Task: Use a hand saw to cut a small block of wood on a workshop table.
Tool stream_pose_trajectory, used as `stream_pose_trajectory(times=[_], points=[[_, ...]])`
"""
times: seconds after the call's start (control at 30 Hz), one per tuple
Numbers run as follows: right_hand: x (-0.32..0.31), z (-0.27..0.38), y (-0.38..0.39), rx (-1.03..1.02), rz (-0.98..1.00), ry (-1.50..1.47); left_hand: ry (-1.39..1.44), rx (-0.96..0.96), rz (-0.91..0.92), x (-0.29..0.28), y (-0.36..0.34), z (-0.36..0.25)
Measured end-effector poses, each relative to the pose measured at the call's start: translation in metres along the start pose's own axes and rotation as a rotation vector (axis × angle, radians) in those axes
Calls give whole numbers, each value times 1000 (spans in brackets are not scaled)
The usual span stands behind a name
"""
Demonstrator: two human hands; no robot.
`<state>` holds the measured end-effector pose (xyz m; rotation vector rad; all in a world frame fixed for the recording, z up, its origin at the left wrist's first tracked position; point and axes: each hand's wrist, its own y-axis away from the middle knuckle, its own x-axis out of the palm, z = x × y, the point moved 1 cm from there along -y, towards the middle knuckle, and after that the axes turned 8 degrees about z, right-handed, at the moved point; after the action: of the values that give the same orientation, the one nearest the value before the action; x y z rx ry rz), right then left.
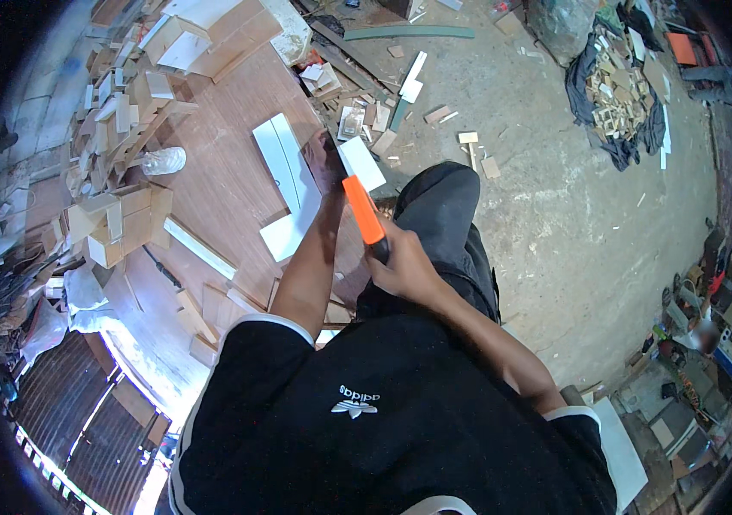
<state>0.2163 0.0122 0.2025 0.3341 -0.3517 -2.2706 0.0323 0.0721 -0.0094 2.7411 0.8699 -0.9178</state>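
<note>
While gripping an orange tool (363, 210) in the right hand (404, 264), seems to be at a working or lining-up step, with the tool's far end just beside a white board (362, 164) and the left hand (324, 159) near that board's left edge. Calls next, most likely, for a steady left hand, fingers well out of the tool's path, and a firm right wrist. Has the right hand closed around the tool's black end, fingers wrapped rather than spread, with the orange length pointing forward and slightly left, away from the body. Cannot tell the exact kind of tool from above. Holds the left arm stretched forward, hand in shadow by the right edge of a brown wooden surface (211, 146), between the white board and a long white panel (278, 159). Cannot tell whether spread, pressed together or pinching something with that hand, nor whether touching the board or only hovering beside it. Has the tool just left of a dark trouser leg (439, 206), with scraps of wood (381, 117) strewn on the floor (572, 223) beyond the white board.
</note>
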Motion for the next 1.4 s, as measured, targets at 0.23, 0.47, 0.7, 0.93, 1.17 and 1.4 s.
stream_pose_trajectory(times=[0.23, 0.47, 0.7, 0.93, 1.17, 1.4], points=[[5, 27, 38, -57, -47, -83, -100, 127, -109, 10, 5, 5], [5, 16, -9, 118, 107, -4, 118, 72, -5, 6, -4, 40], [-24, 91, 17, 57, 34, -35, -141, 218, -41, 0, 6, 15], [-10, 27, -110, 310, 66, -19, -90, 249, -19, 7, -10, -1], [4, 36, -40, 43, 17, 96, -59, 225, 17, -5, -8, 14], [3, -1, -45, 38, -7, 54, -3, 216, 89, 3, -12, 22]])
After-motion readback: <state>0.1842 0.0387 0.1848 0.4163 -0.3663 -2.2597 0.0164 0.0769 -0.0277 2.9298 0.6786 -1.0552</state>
